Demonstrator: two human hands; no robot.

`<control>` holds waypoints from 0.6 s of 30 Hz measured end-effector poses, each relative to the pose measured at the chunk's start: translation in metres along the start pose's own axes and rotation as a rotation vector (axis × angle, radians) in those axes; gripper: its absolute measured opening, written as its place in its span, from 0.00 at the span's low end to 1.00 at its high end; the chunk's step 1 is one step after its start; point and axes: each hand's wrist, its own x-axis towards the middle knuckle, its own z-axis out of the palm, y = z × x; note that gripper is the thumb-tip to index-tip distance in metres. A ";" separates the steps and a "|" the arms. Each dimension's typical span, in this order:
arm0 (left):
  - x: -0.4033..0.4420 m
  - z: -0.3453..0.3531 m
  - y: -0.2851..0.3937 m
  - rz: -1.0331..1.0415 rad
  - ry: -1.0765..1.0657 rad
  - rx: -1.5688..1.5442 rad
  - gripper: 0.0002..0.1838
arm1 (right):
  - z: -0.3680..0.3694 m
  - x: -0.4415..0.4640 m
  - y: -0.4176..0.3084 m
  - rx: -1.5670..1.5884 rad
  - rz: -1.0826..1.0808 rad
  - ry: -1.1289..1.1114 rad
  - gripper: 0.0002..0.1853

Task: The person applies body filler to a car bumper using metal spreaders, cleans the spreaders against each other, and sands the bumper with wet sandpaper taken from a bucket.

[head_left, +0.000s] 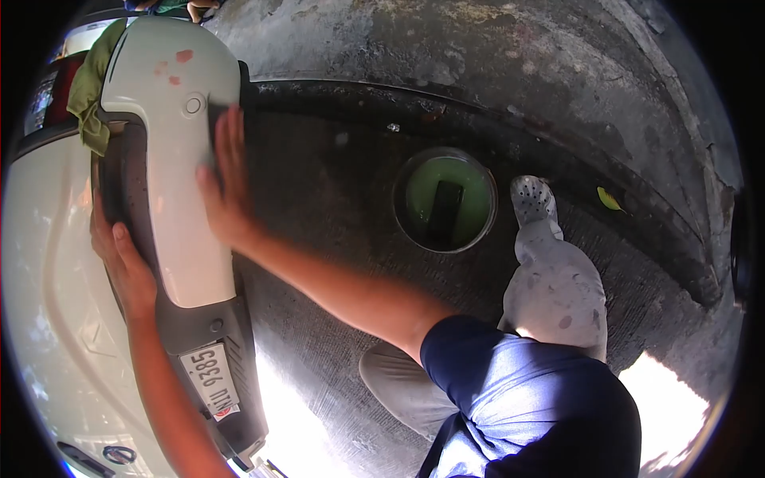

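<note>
A pale bumper piece (191, 263) with a round cap and several reddish patches near its far end stands along the rear of a white vehicle. My left hand (131, 271) rests along the inner side of this piece, by the dark gap next to the bodywork, fingers stretched out and thumb apart. On the outer side, my right hand (229, 187) lies against the bumper's edge with fingers extended, slightly blurred. Neither palm shows anything held. A green cloth (94, 92) drapes over the bumper's far corner.
A round bucket (401, 191) of greenish water with a dark block (446, 209) in it stands on the concrete, near my shoe (532, 199). A licence plate (210, 376) is below the bumper piece. A yellow-green leaf (609, 198) lies near the kerb. Another person's hand (199, 9) shows at the top.
</note>
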 end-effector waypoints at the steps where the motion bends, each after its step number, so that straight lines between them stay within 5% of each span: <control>1: 0.000 0.000 0.003 0.001 0.000 0.011 0.39 | -0.005 0.026 0.005 0.029 0.012 0.020 0.41; 9: 0.000 0.000 0.001 0.032 0.010 0.019 0.37 | 0.008 -0.104 -0.028 0.075 0.072 -0.104 0.40; 15: 0.001 -0.001 0.008 0.063 0.023 0.057 0.37 | -0.006 0.032 0.006 0.092 0.083 0.030 0.42; 18: 0.000 -0.001 0.007 0.040 0.036 0.046 0.36 | 0.009 -0.050 -0.014 0.050 0.104 -0.031 0.42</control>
